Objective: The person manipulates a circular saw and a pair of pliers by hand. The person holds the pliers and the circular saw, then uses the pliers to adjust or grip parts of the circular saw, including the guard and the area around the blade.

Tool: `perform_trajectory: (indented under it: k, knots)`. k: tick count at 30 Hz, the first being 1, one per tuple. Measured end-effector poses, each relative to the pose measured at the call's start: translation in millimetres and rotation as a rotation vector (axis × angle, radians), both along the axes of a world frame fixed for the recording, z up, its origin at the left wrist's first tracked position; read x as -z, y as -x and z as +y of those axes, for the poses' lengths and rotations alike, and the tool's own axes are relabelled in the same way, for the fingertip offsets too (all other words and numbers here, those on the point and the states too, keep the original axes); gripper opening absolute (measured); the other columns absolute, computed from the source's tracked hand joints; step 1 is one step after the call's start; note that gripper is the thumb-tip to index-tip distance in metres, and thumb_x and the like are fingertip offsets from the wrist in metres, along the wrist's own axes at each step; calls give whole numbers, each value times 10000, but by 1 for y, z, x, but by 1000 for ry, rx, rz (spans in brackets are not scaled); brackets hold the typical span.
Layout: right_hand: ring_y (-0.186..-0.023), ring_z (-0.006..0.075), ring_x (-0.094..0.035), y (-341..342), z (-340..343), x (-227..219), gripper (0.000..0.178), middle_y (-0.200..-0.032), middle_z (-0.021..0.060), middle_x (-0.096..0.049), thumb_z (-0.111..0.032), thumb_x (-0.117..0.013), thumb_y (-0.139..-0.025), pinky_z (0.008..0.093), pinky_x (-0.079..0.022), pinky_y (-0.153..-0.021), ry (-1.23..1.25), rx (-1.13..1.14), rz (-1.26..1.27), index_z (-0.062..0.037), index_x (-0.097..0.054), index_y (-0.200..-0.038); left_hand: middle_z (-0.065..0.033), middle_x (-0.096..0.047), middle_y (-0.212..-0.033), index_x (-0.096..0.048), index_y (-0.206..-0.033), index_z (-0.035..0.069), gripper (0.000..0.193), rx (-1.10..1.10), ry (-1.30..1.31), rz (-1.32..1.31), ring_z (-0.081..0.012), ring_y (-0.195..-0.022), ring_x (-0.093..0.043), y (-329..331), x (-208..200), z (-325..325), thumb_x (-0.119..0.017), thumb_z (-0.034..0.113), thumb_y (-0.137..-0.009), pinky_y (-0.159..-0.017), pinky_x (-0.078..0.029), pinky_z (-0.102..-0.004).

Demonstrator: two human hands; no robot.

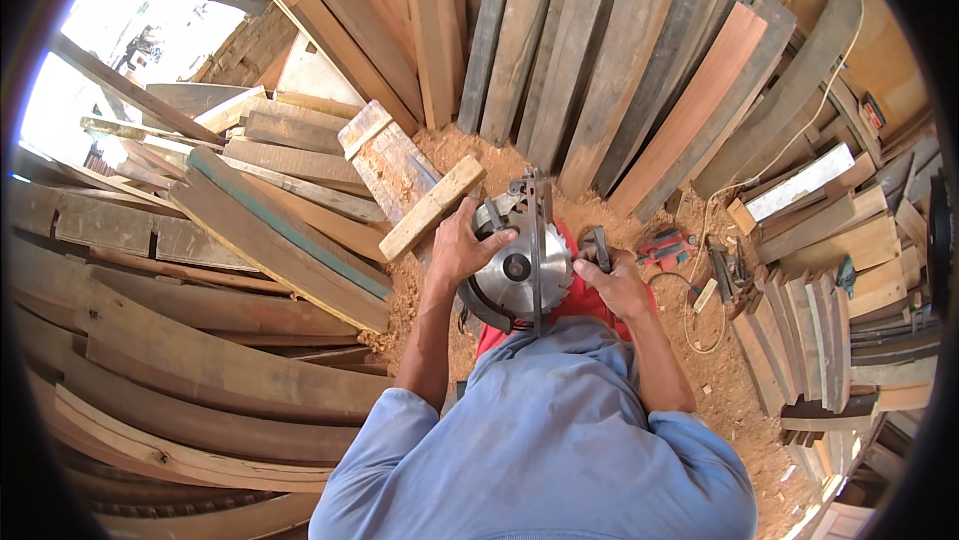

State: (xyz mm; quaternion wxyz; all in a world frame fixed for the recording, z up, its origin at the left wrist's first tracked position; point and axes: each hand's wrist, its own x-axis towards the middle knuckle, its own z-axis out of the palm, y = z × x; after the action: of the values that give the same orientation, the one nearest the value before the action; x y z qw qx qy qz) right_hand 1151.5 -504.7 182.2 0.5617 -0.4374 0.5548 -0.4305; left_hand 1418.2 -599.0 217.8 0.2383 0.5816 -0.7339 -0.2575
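Observation:
A circular saw lies turned over in front of my body, its round toothed blade (496, 285) facing up. A narrow metal bar (535, 260) of the saw runs across the blade. My left hand (468, 242) is closed at the blade's upper left rim, fingers over its edge. Just past that hand a short wooden block (433, 207) lies at a slant. To the right of the blade, my right hand (617, 285) is closed on a small dark piece (596, 248) whose kind I cannot make out. Red cloth (569, 308) shows beneath the saw.
A red power tool (667, 249) lies on the sawdust-covered ground (734, 410) to the right, near a pale looping cord (705, 230). Long boards (509, 50) lean upright ahead. Stacked planks (220, 340) fill the left; shorter offcuts (799, 325) stand at the right.

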Motion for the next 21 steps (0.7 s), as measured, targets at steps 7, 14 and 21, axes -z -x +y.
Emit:
perform_trajectory:
  k: [7, 14, 21]
  knots:
    - [-668, 114, -534, -10, -25, -24, 186, -709, 4, -595, -183, -754, -833, 293, -447, -630, 90, -34, 152, -23, -661, -852, -209, -681, -1026, -613, -1167, 15, 683, 15, -16, -26, -374, -994, -650, 4, 1, -4, -848, 475, -720, -876, -500, -424]
    - [-625, 123, -501, -9, -19, -18, 201, -670, 21, -559, -190, -717, -867, 324, -433, -592, 50, 56, 207, -9, -640, -824, -249, -676, -1016, -587, -1184, 18, 771, 38, -2, -10, -428, -1006, -637, 8, -1, -2, -809, 581, -707, -866, -487, -486]
    - [-617, 145, -504, -1, -31, -25, 249, -653, 37, -552, -230, -704, -889, 353, -441, -595, 176, 158, 305, 15, -659, -899, -233, -683, -996, -586, -1187, 48, 735, 41, -26, -81, -425, -993, -638, 16, -13, -1, -808, 564, -714, -844, -488, -482]
